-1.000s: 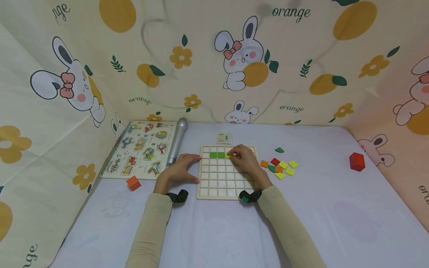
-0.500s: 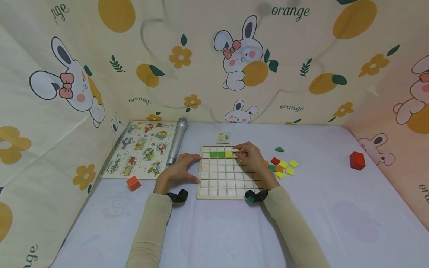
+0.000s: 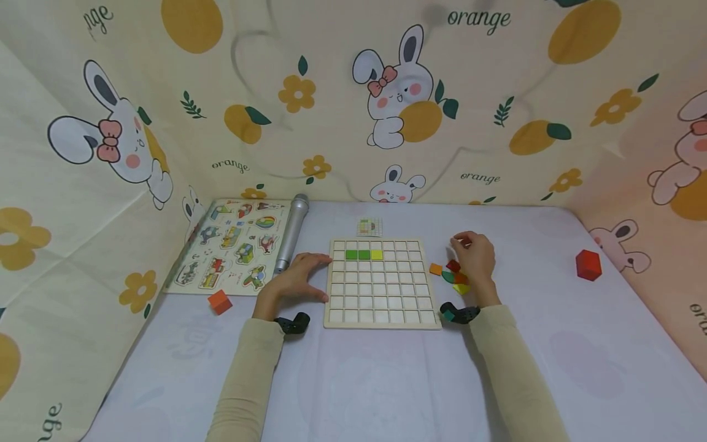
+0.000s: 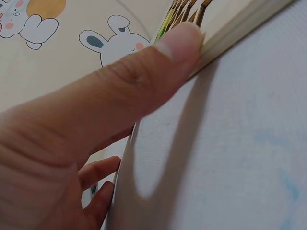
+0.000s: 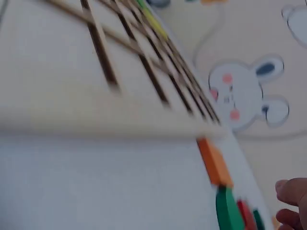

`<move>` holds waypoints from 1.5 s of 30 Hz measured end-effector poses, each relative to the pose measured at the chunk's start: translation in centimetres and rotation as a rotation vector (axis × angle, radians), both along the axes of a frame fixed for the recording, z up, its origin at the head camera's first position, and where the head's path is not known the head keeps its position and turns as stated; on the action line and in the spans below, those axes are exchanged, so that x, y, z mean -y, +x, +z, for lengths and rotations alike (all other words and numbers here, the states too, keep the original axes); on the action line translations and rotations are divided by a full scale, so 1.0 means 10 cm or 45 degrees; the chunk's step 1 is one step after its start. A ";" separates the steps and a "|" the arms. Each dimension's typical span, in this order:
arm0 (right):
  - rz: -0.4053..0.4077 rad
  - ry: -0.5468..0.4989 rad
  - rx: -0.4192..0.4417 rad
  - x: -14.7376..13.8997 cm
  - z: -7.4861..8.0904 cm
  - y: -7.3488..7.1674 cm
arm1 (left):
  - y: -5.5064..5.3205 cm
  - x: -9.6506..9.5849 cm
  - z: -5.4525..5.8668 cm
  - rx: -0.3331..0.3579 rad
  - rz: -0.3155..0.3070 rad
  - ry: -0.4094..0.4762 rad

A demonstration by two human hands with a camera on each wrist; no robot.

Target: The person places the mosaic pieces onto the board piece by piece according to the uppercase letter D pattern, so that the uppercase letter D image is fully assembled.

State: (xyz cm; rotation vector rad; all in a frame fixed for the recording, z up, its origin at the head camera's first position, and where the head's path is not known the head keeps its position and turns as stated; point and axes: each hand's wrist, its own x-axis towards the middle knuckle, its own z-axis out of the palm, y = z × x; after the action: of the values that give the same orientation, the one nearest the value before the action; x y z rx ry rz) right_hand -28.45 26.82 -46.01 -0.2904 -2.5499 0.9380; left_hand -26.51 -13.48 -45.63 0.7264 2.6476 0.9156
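Note:
A wooden grid board point(image 3: 366, 302) lies in the middle of the table. Two green square tiles point(image 3: 358, 255) and a yellow tile point(image 3: 377, 255) sit side by side in its second row from the back. My left hand point(image 3: 295, 277) rests at the board's left edge, and its thumb point(image 4: 180, 45) touches the side in the left wrist view. To the board's right, my right hand point(image 3: 476, 258) hovers with bent fingers over the loose pieces, with no piece visible in it. An orange tile point(image 3: 436, 269), a red piece point(image 3: 453, 266) and a green piece point(image 3: 448, 277) show beside it; other pieces are hidden.
Behind the board lies a small patterned card point(image 3: 369, 227). A picture puzzle board point(image 3: 229, 245) and a silver microphone-like cylinder point(image 3: 293, 233) lie at the back left. An orange cube point(image 3: 220, 302) stands at left, a red block point(image 3: 588, 265) at far right.
My right hand has let go of the yellow tile in the grid and moved right, off the board, over the loose pieces. The left hand has stayed at the board's edge.

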 end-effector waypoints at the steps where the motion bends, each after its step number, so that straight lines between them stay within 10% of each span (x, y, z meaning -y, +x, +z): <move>1: -0.037 0.000 0.043 -0.04 -0.01 0.00 | 0.00 0.00 0.00 0.000 0.001 0.000; 17: -0.098 0.043 0.226 -0.19 -0.07 0.00 | -0.01 0.00 -0.03 -0.010 -0.006 -0.007; 30: 0.311 -0.093 0.094 -0.13 0.00 -0.01 | -0.02 0.00 -0.02 -0.037 -0.021 -0.016; 45: 0.573 -0.382 0.210 0.40 0.12 0.05 | -0.03 0.01 -0.05 -0.044 -0.026 -0.015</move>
State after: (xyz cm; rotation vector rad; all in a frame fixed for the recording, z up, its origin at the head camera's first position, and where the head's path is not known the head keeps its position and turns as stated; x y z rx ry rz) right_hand -27.91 22.79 -44.86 0.1397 -2.6729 1.5245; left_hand -26.84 -13.58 -46.08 0.7719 2.6681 0.8898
